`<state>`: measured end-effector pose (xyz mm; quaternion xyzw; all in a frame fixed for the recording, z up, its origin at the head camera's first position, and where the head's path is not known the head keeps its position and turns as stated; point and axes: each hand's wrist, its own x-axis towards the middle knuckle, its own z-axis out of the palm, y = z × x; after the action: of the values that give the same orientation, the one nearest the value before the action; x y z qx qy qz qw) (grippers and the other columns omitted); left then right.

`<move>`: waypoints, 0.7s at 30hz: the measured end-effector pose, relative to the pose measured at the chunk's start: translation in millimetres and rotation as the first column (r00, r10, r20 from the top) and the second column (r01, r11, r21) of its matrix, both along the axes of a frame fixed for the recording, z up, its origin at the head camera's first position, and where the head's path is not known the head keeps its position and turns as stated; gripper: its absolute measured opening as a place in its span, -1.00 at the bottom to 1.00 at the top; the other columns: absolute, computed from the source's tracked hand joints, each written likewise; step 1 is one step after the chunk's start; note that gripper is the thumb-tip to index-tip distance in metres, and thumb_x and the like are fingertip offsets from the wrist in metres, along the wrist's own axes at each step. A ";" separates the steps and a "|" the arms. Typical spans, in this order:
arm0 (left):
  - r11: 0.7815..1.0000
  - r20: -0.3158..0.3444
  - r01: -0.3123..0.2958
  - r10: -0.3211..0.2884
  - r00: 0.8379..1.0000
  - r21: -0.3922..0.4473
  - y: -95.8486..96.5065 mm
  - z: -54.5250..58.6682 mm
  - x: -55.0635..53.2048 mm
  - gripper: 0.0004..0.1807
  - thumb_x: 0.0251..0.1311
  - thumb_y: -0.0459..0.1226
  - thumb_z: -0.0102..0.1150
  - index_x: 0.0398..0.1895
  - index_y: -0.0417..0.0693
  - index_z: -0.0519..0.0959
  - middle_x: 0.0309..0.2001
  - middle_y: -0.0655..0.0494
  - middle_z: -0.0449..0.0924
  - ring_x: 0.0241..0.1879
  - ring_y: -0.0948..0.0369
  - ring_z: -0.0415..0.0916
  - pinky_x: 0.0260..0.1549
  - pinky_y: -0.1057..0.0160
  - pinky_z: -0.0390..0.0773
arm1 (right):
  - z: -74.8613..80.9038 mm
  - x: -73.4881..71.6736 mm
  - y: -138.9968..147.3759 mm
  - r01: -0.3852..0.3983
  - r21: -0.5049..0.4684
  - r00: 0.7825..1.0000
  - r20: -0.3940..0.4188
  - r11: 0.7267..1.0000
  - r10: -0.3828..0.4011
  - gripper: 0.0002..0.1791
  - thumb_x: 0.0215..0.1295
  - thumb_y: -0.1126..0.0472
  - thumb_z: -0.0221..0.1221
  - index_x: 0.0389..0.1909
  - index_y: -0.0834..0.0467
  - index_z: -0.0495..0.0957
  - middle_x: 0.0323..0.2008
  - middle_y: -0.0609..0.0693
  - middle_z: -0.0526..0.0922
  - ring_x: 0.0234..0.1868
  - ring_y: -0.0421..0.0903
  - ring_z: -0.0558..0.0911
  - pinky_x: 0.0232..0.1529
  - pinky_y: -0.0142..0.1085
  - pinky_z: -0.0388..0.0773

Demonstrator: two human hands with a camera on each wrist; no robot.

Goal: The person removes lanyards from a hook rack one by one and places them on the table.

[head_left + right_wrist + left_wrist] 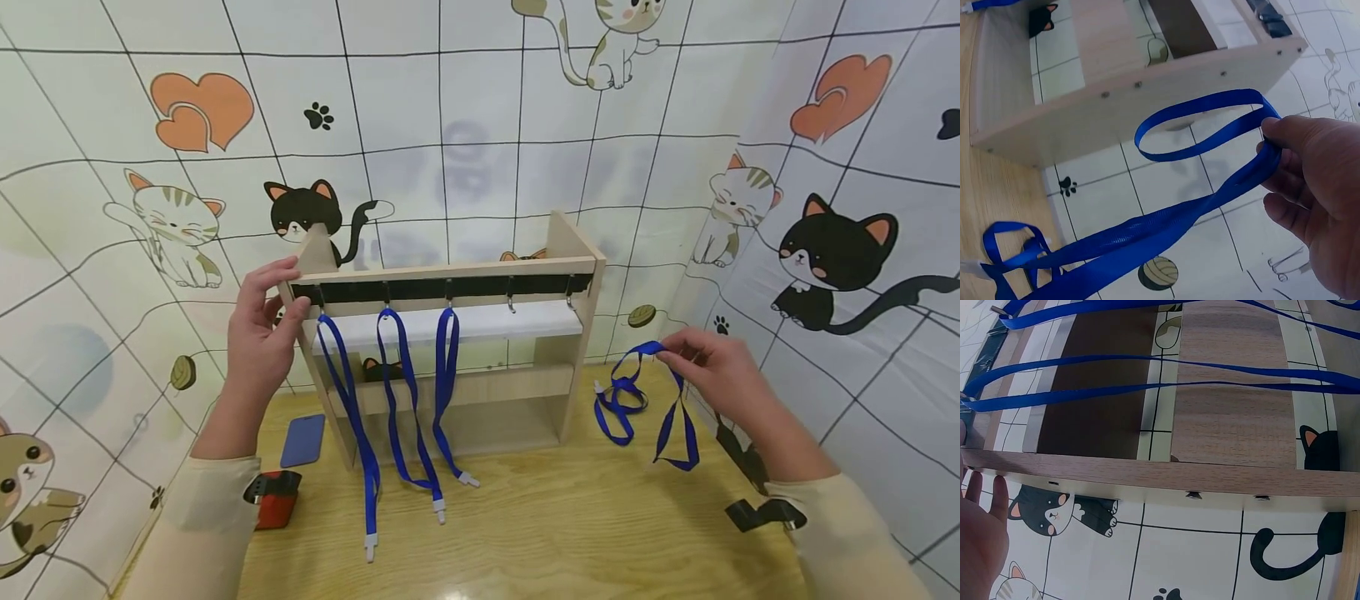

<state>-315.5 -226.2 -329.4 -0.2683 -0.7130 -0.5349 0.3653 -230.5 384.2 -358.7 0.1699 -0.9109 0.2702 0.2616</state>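
Observation:
A small wooden shelf [465, 385] stands on the table, with a black hook strip [480, 287] along its upper front. Three blue lanyards [446, 367] hang from its left hooks, their white clips pointing down; the two right hooks hold nothing. My left hand [262, 321] grips the shelf's upper left corner, thumb at the front. To the right of the shelf, my right hand [712, 367] pinches another blue lanyard [1216, 150] between thumb and fingers, a loop standing out and the rest hanging. A further blue lanyard [621, 400] appears to lie bunched on the table below.
At the left of the table [525, 533] lie a blue flat pad [303, 440] and a red object [277, 504] partly hidden by my left sleeve. Cat-patterned cloth walls [480, 108] rise behind and on both sides, close behind the shelf.

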 end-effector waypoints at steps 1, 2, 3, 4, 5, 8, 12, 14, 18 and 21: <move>1.000 0.000 0.002 -0.002 1.000 0.002 0.2 0.0 0.0 -0.56 0.51 -0.57 0.24 0.39 -0.33 0.51 0.53 -0.05 0.47 0.52 0.10 0.39 0.35 0.30 0.50 | -0.8 -0.5 3.2 0.013 0.002 1.000 0.008 1.000 -0.013 -0.90 0.48 0.36 0.42 -0.10 0.11 0.79 -0.30 -0.06 0.78 -0.41 -0.21 0.61 -0.43 -0.41 0.55; 1.000 0.002 0.003 -0.003 1.000 0.003 0.5 0.1 0.1 -0.56 0.51 -0.57 0.24 0.39 -0.33 0.51 0.53 -0.04 0.47 0.52 0.10 0.40 0.35 0.30 0.50 | -1.0 -1.0 5.9 0.023 0.006 1.000 0.013 1.000 -0.023 -0.91 0.48 0.36 0.42 -0.11 0.11 0.79 -0.30 -0.06 0.78 -0.41 -0.21 0.61 -0.43 -0.41 0.54; 1.000 0.004 0.001 -0.001 1.000 0.003 0.8 0.3 0.4 -0.56 0.51 -0.57 0.24 0.39 -0.33 0.51 0.54 -0.04 0.47 0.51 0.10 0.40 0.34 0.30 0.50 | -1.3 -1.5 8.5 0.033 0.011 0.999 0.015 0.999 -0.033 -0.92 0.48 0.36 0.42 -0.11 0.12 0.79 -0.31 -0.06 0.78 -0.41 -0.21 0.60 -0.43 -0.41 0.54; 1.000 0.005 0.000 0.000 1.000 0.003 1.0 0.5 0.6 -0.56 0.51 -0.57 0.24 0.39 -0.33 0.51 0.54 -0.04 0.47 0.51 0.10 0.40 0.34 0.30 0.51 | -1.4 -2.5 11.1 0.040 0.016 0.999 0.016 0.999 -0.040 -0.92 0.48 0.35 0.42 -0.11 0.14 0.78 -0.32 -0.05 0.78 -0.42 -0.20 0.59 -0.44 -0.41 0.52; 1.000 0.005 -0.002 0.001 1.000 0.004 1.3 0.7 0.8 -0.56 0.51 -0.57 0.24 0.39 -0.33 0.51 0.53 -0.04 0.47 0.50 0.11 0.41 0.33 0.30 0.51 | -1.3 -3.7 13.5 0.045 0.019 0.999 0.014 0.999 -0.046 -0.93 0.48 0.36 0.42 -0.12 0.15 0.78 -0.33 -0.05 0.78 -0.43 -0.19 0.57 -0.46 -0.40 0.51; 1.000 0.001 -0.002 0.002 1.000 0.010 1.4 1.0 1.4 -0.57 0.51 -0.57 0.24 0.39 -0.34 0.51 0.53 -0.04 0.47 0.49 0.11 0.43 0.32 0.31 0.52 | -0.9 -7.9 20.1 0.064 0.021 0.998 0.009 0.998 -0.065 -0.95 0.48 0.35 0.43 -0.12 0.18 0.78 -0.36 -0.02 0.77 -0.44 -0.19 0.52 -0.50 -0.38 0.45; 1.000 0.004 0.002 -0.002 1.000 0.013 0.9 1.1 1.2 -0.57 0.52 -0.55 0.24 0.39 -0.33 0.51 0.53 -0.03 0.47 0.49 0.10 0.43 0.32 0.29 0.52 | -3.2 -12.8 28.7 0.095 0.001 0.994 0.045 0.995 -0.095 -0.94 0.51 0.32 0.41 -0.08 0.21 0.78 -0.35 0.02 0.76 -0.44 -0.18 0.51 -0.51 -0.36 0.42; 1.000 0.010 0.002 -0.002 1.000 0.011 0.7 0.8 0.7 -0.57 0.52 -0.54 0.24 0.39 -0.32 0.51 0.54 -0.01 0.47 0.49 0.10 0.42 0.32 0.29 0.52 | -5.4 -14.0 32.4 0.110 -0.003 0.991 0.072 0.994 -0.110 -0.93 0.53 0.31 0.40 -0.07 0.21 0.77 -0.34 0.03 0.77 -0.43 -0.17 0.53 -0.49 -0.35 0.44; 1.000 0.010 0.004 -0.004 1.000 0.008 1.2 0.5 0.4 -0.57 0.53 -0.54 0.24 0.39 -0.33 0.51 0.54 -0.02 0.47 0.49 0.09 0.42 0.32 0.29 0.52 | -8.5 -14.0 39.4 0.157 0.010 0.981 0.118 0.988 -0.157 -0.90 0.58 0.26 0.36 -0.02 0.20 0.75 -0.35 0.06 0.76 -0.42 -0.10 0.62 -0.50 -0.30 0.49; 1.000 0.004 0.001 -0.001 1.000 0.005 1.7 0.7 0.3 -0.57 0.53 -0.54 0.23 0.39 -0.34 0.51 0.53 -0.03 0.47 0.48 0.10 0.42 0.31 0.30 0.52 | -8.5 -12.8 44.2 0.184 0.025 0.974 0.128 0.983 -0.186 -0.88 0.61 0.23 0.34 0.00 0.20 0.73 -0.37 0.05 0.75 -0.42 -0.02 0.67 -0.55 -0.27 0.50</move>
<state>-315.2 -224.5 -328.7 -0.2669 -0.7121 -0.5375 0.3644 -243.3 428.4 -367.2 0.0680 -0.9395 0.2493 0.2249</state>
